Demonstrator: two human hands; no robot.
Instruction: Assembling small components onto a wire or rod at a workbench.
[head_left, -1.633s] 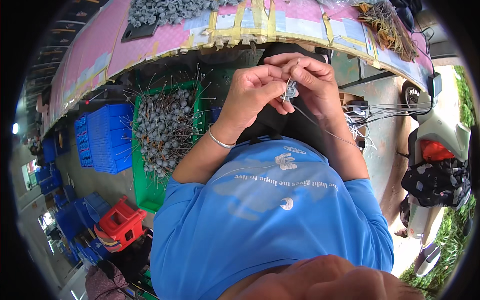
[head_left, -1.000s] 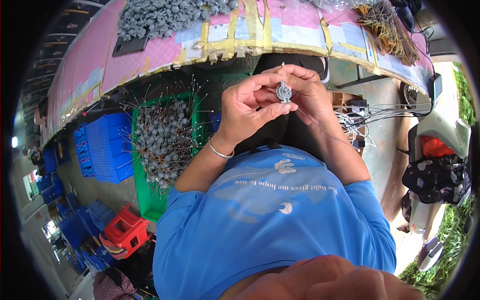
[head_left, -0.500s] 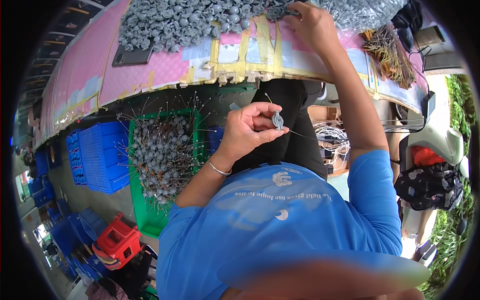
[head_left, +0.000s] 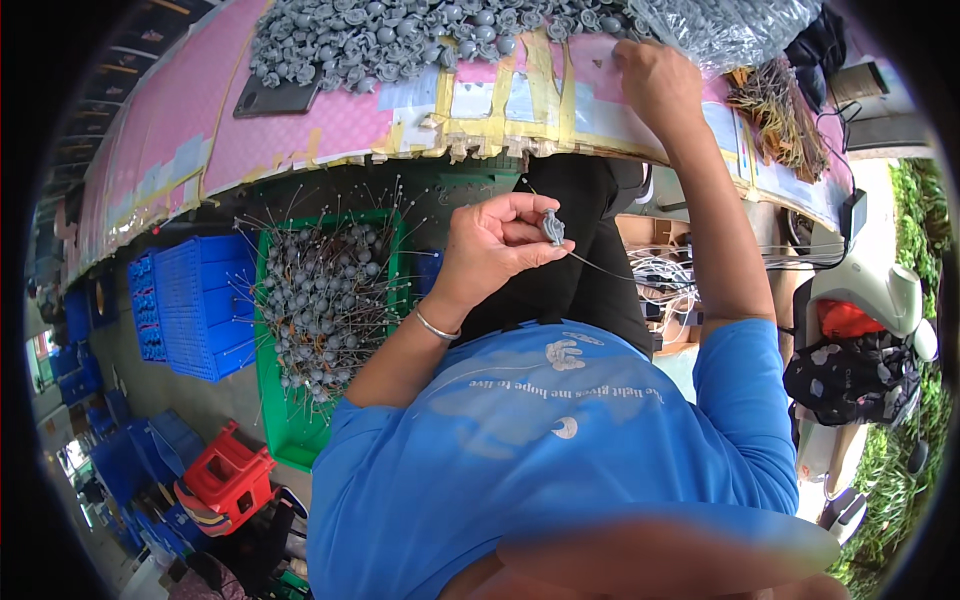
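Note:
Above my lap, my left hand point(head_left: 490, 245) pinches a small grey plastic rose point(head_left: 553, 228) between thumb and fingertips. A thin wire point(head_left: 600, 270) trails from the rose toward the right. Over the pink-covered table point(head_left: 340, 128), my right hand point(head_left: 660, 85) is held with its fingers curled together near the table top. What its fingertips hold, if anything, is hidden. Just left of and beyond that hand lies a heap of grey plastic roses and round beads point(head_left: 400, 40). A clear plastic bag point(head_left: 725, 30) sits at its far right side.
A green crate point(head_left: 300, 440) of grey beads on wires stands at my left, wire ends sticking out. Beyond it are blue crates point(head_left: 205, 310) and a red plastic stool point(head_left: 228, 480). On the table lie a dark phone point(head_left: 278, 95) and a bundle of brownish stems point(head_left: 780, 115).
My right hand has drawn back from the edge of the rose heap, slightly right and nearer, and its fingers have curled in. My left hand keeps the rose, which has turned a little.

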